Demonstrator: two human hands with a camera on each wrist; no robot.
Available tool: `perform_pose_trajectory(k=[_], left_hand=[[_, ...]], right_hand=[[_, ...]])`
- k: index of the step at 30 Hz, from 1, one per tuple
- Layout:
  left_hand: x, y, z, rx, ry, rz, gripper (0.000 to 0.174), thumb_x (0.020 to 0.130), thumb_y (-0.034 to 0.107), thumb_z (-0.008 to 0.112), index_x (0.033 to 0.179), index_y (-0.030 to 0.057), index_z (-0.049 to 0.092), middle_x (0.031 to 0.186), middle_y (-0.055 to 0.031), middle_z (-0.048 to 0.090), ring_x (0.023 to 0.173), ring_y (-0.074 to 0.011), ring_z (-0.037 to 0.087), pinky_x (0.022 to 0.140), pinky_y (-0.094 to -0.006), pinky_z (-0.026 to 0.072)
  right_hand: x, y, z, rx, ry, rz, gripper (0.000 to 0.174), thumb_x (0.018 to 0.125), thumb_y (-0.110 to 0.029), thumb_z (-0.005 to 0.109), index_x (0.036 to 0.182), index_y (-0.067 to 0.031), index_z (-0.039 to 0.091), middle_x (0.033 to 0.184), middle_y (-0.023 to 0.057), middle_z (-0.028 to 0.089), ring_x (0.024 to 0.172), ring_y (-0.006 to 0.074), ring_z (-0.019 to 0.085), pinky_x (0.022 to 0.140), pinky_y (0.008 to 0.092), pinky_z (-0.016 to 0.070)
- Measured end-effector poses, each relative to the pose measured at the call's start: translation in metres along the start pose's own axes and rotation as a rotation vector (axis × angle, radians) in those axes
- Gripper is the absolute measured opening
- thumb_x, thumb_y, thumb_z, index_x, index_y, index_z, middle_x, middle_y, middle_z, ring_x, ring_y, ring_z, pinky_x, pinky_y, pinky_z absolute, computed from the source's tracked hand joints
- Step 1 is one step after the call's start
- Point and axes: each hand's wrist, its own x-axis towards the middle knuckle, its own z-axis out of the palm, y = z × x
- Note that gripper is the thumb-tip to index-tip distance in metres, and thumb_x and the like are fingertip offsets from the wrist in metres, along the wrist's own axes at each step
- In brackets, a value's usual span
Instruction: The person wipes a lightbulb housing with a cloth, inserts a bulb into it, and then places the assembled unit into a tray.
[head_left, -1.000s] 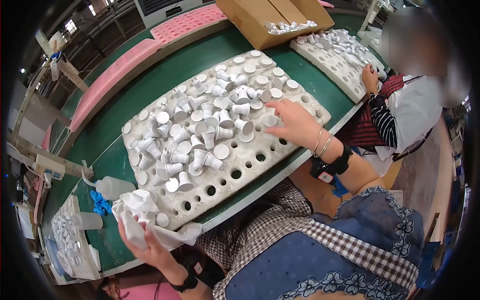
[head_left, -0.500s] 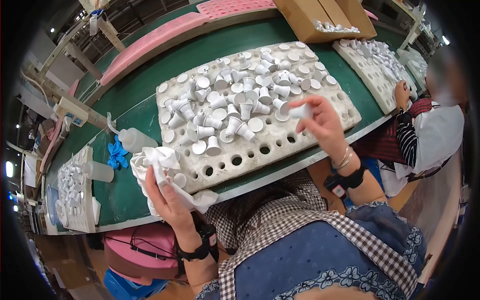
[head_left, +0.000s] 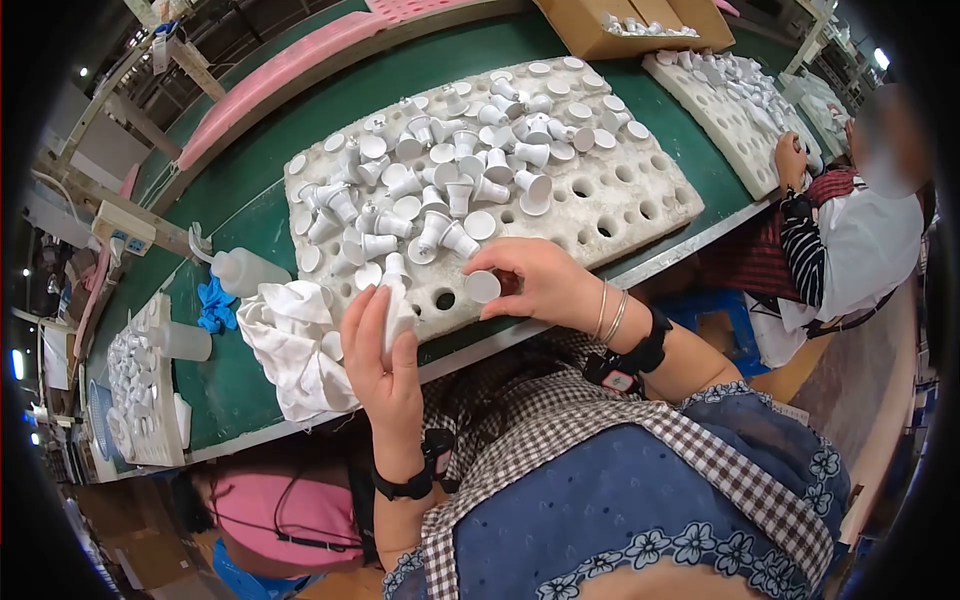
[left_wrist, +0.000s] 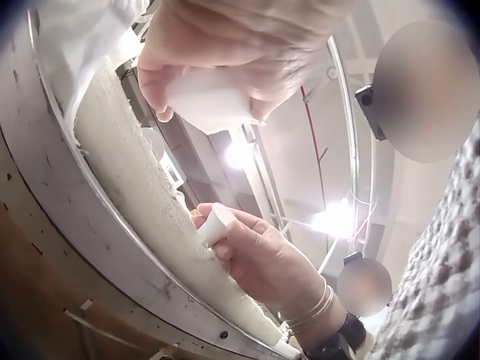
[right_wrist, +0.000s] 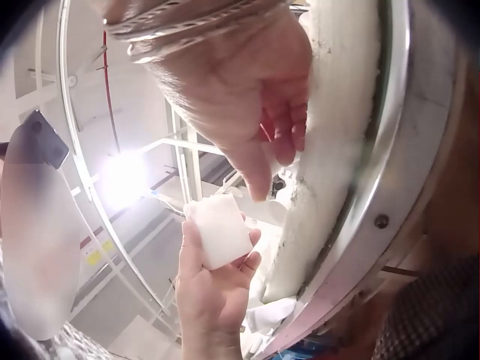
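My left hand (head_left: 385,375) grips a smooth white block (right_wrist: 217,231), which looks like a sponge, between thumb and fingers. Just to its right, my right hand (head_left: 545,282) pinches a small white cup-shaped piece (head_left: 482,287) whose round flat face points toward me in the head view. In the left wrist view, the flared piece (left_wrist: 218,223) sits between thumb and fingers. Both hands are over the near edge of a pale board with holes (head_left: 625,205). Many similar white pieces (head_left: 458,193) lie heaped or stand on that board.
A crumpled white cloth (head_left: 290,345) lies at the board's near left corner. Beyond it are a squeeze bottle (head_left: 245,270) and a blue glove-like item (head_left: 215,303). A second loaded board (head_left: 690,95), a cardboard box (head_left: 590,35) and a seated person (head_left: 860,250) are on the right.
My right hand has brought the white piece left and toward me, off the middle of the board. My left hand has moved right with the block, away from the cloth, and the hands are now close together.
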Motion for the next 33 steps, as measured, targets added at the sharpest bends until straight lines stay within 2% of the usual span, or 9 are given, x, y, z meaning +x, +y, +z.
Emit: perform_pose_trajectory(k=[5, 7, 11, 15, 17, 21, 26, 30, 33], left_hand=[[-0.001, -0.002, 0.010, -0.022, -0.029, 0.013, 0.043, 0.095, 0.026, 0.058, 0.127, -0.0022, 0.057, 0.131, -0.0187, 0.052, 0.120, -0.0319, 0.050, 0.103, -0.0397, 0.0367], [0.000, 0.002, 0.014, 0.006, -0.027, 0.022, 0.041, 0.092, 0.021, 0.062, 0.127, 0.0007, 0.058, 0.131, -0.0179, 0.052, 0.120, -0.0329, 0.050, 0.102, -0.0409, 0.0382], [-0.003, 0.017, 0.028, 0.133, -0.062, 0.120, 0.037, 0.089, 0.017, 0.064, 0.123, 0.0048, 0.063, 0.133, -0.0175, 0.053, 0.122, -0.0322, 0.049, 0.106, -0.0408, 0.0348], [0.004, 0.027, 0.046, 0.334, -0.150, 0.303, 0.032, 0.082, 0.016, 0.070, 0.114, 0.0136, 0.070, 0.131, -0.0143, 0.056, 0.110, -0.0346, 0.052, 0.096, -0.0426, 0.0399], [0.008, 0.018, 0.049, 0.377, -0.112, 0.307, 0.032, 0.082, 0.016, 0.069, 0.114, 0.0133, 0.070, 0.129, -0.0121, 0.057, 0.109, -0.0340, 0.051, 0.096, -0.0430, 0.0403], [0.009, 0.004, 0.039, 0.377, 0.008, 0.181, 0.034, 0.082, 0.017, 0.070, 0.116, 0.0171, 0.069, 0.130, -0.0117, 0.056, 0.110, -0.0334, 0.050, 0.095, -0.0440, 0.0390], [0.003, 0.029, 0.050, 0.404, -0.136, 0.333, 0.034, 0.083, 0.016, 0.068, 0.117, 0.0171, 0.069, 0.130, -0.0119, 0.056, 0.111, -0.0339, 0.050, 0.095, -0.0429, 0.0396], [0.012, 0.002, 0.041, 0.479, -0.024, 0.211, 0.029, 0.086, 0.013, 0.066, 0.115, 0.0123, 0.070, 0.129, -0.0150, 0.056, 0.111, -0.0357, 0.051, 0.096, -0.0444, 0.0402], [0.007, 0.012, 0.036, 0.396, 0.032, 0.270, 0.029, 0.085, 0.012, 0.066, 0.114, 0.0128, 0.070, 0.129, -0.0157, 0.056, 0.111, -0.0362, 0.051, 0.096, -0.0447, 0.0406]], right_hand=[[0.001, -0.001, -0.005, -0.006, -0.071, -0.058, 0.044, 0.071, -0.003, 0.078, 0.113, -0.0051, 0.064, 0.098, 0.0054, 0.064, 0.074, 0.0141, 0.062, 0.069, 0.0273, 0.0528], [0.002, 0.008, -0.001, -0.123, 0.033, -0.175, 0.040, 0.072, 0.001, 0.074, 0.110, -0.0039, 0.065, 0.099, 0.0065, 0.065, 0.078, 0.0168, 0.063, 0.072, 0.0287, 0.0532], [0.001, 0.008, 0.012, 0.143, 0.099, 0.004, 0.037, 0.071, -0.009, 0.077, 0.106, -0.0042, 0.066, 0.083, 0.0085, 0.062, 0.072, 0.0203, 0.062, 0.066, 0.0317, 0.0511], [0.001, 0.014, 0.021, -0.040, 0.203, -0.228, 0.032, 0.070, -0.005, 0.076, 0.101, -0.0032, 0.067, 0.083, 0.0088, 0.061, 0.067, 0.0191, 0.060, 0.062, 0.0308, 0.0499], [-0.002, 0.009, 0.021, 0.132, 0.220, -0.067, 0.032, 0.070, -0.003, 0.076, 0.101, -0.0028, 0.066, 0.082, 0.0081, 0.060, 0.066, 0.0176, 0.059, 0.060, 0.0291, 0.0491], [-0.001, 0.007, 0.018, 0.229, 0.206, -0.047, 0.032, 0.071, -0.001, 0.075, 0.102, -0.0025, 0.066, 0.084, 0.0066, 0.061, 0.066, 0.0159, 0.058, 0.060, 0.0276, 0.0490], [-0.001, 0.020, 0.026, 0.188, 0.259, -0.087, 0.035, 0.071, 0.000, 0.074, 0.105, -0.0035, 0.067, 0.088, 0.0042, 0.063, 0.067, 0.0111, 0.058, 0.061, 0.0250, 0.0492], [-0.005, 0.007, 0.016, 0.206, 0.218, -0.044, 0.035, 0.071, 0.001, 0.075, 0.106, -0.0031, 0.067, 0.088, 0.0036, 0.062, 0.067, 0.0100, 0.056, 0.060, 0.0250, 0.0479], [-0.003, 0.008, 0.016, 0.233, 0.234, -0.013, 0.035, 0.072, -0.001, 0.075, 0.106, -0.0027, 0.067, 0.088, 0.0031, 0.062, 0.068, 0.0095, 0.055, 0.060, 0.0245, 0.0467]])
